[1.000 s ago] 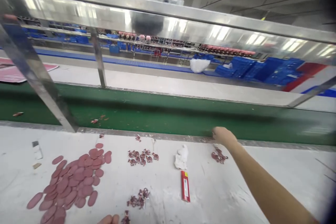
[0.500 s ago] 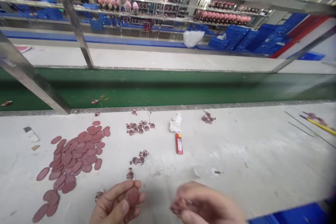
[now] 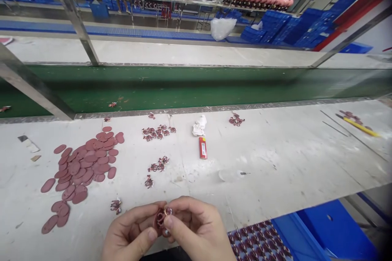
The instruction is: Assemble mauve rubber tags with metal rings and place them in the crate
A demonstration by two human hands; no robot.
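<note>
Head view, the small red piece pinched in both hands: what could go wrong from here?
1. The small red piece is pinched between left hand and right hand above the near edge of the table; a slip could drop it off the table.
2. A tiny cluster of parts lies just beyond the left hand; a brush might scatter it.

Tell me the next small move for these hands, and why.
Probably press the small ring onto the red oval piece: the left hand pinches that piece, and the right hand holds the ring at its top edge.
</note>
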